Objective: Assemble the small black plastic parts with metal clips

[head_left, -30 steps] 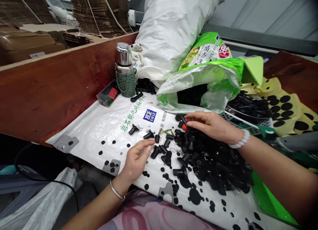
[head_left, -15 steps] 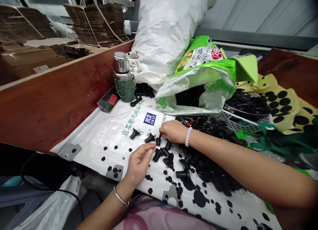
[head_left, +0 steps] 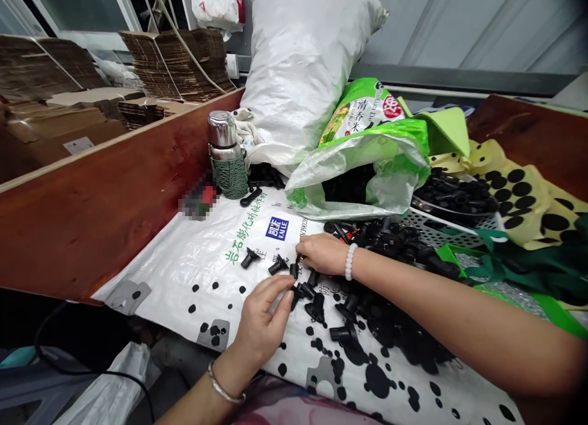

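Note:
My left hand (head_left: 265,319) rests on the white printed sack (head_left: 193,253) with its fingers curled toward a small black plastic part (head_left: 294,295); I cannot tell if it grips one. My right hand (head_left: 321,253), with a white bead bracelet at the wrist, reaches across with fingers pinched at a small black part (head_left: 294,268). Loose black parts (head_left: 277,265) lie in a row before both hands. A large pile of black parts (head_left: 395,327) lies under my right forearm.
A steel flask (head_left: 226,152) in green netting stands by the red-brown wooden wall (head_left: 92,204). A green-and-white bag (head_left: 367,161), a big white sack (head_left: 298,63) and a basket of black parts (head_left: 454,198) sit behind. Flattened cartons (head_left: 174,63) are stacked beyond the wall.
My right hand left the pile at the right and came left to the row of loose parts. My left hand shifted slightly right toward the parts.

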The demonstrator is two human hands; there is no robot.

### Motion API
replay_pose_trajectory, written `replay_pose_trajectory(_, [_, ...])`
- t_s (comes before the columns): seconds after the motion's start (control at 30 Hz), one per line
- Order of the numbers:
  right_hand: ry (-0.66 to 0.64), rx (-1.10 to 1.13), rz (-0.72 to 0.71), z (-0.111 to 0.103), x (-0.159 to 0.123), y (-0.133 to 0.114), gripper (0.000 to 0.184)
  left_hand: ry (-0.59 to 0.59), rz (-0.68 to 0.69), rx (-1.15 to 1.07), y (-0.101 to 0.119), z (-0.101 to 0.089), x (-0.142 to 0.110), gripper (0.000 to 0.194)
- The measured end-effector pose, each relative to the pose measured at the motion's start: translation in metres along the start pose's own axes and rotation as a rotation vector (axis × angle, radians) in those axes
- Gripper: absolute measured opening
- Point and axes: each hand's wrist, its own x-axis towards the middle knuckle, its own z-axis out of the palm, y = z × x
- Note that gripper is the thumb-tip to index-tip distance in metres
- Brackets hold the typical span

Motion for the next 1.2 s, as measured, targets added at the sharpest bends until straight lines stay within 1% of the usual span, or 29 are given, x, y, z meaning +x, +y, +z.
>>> replay_pose_trajectory(0.07, [0.007,-0.024,0.046,-0.012,-0.001,0.01,0.009,0.009,0.136,0.259,0.005,-0.001,0.013,0.022])
replay_pose_trajectory(0.1, [0.021,-0.033,0.075,-0.018,-0.002,0.018,0.011,0.016,0.168,0.388,0.007,-0.001,0.021,0.019])
replay_pose_trajectory(0.13, [0.039,-0.042,0.106,-0.025,-0.004,0.026,0.013,0.008,0.178,0.504,0.008,0.001,0.03,0.016])
replay_pose_trajectory(0.2, [0.077,-0.056,0.166,-0.039,-0.012,0.044,0.016,-0.056,0.179,0.676,0.008,0.006,0.045,0.013])
replay_pose_trajectory(0.27, [0.115,-0.069,0.223,-0.051,-0.023,0.06,0.019,-0.128,0.168,0.774,0.007,0.012,0.055,0.018])
replay_pose_trajectory(0.37, [0.172,-0.091,0.304,-0.067,-0.043,0.077,0.023,-0.211,0.143,0.819,0.006,0.018,0.062,0.022])
replay_pose_trajectory(0.53, [0.285,-0.097,0.396,-0.086,-0.08,0.098,0.022,-0.28,0.073,0.81,0.004,0.02,0.067,0.015])
replay_pose_trajectory(0.63, [0.423,-0.085,0.478,-0.097,-0.107,0.115,0.024,-0.291,0.115,0.727,-0.006,0.019,0.069,0.016])
replay_pose_trajectory(0.7, [0.541,-0.08,0.56,-0.103,-0.128,0.128,0.026,-0.258,0.156,0.626,-0.016,0.018,0.069,0.019])
replay_pose_trajectory(0.77, [0.638,-0.072,0.641,-0.108,-0.148,0.139,0.028,-0.193,0.163,0.499,-0.025,0.014,0.069,0.024])
replay_pose_trajectory(0.8, [0.67,-0.067,0.676,-0.109,-0.158,0.144,0.029,-0.154,0.143,0.435,-0.029,0.012,0.069,0.027])
replay_pose_trajectory(0.83, [0.692,-0.062,0.705,-0.11,-0.167,0.149,0.029,-0.12,0.091,0.379,-0.032,0.01,0.068,0.03])
replay_pose_trajectory(0.93, [0.7,-0.041,0.757,-0.107,-0.187,0.159,0.029,-0.054,-0.183,0.33,-0.037,0.004,0.067,0.041])
replay_pose_trajectory(1.0, [0.679,-0.023,0.773,-0.101,-0.196,0.164,0.027,0.018,-0.281,0.325,-0.039,0.003,0.066,0.046])
replay_pose_trajectory(1.07, [0.653,-0.001,0.779,-0.095,-0.2,0.169,0.026,0.063,-0.312,0.306,-0.041,0.004,0.064,0.047])
replay_pose_trajectory(1.13, [0.633,0.016,0.781,-0.09,-0.203,0.176,0.026,0.108,-0.306,0.267,-0.044,0.008,0.063,0.047])
replay_pose_trajectory(1.2, [0.618,0.027,0.786,-0.086,-0.205,0.184,0.025,0.194,-0.285,0.211,-0.047,0.013,0.062,0.045])
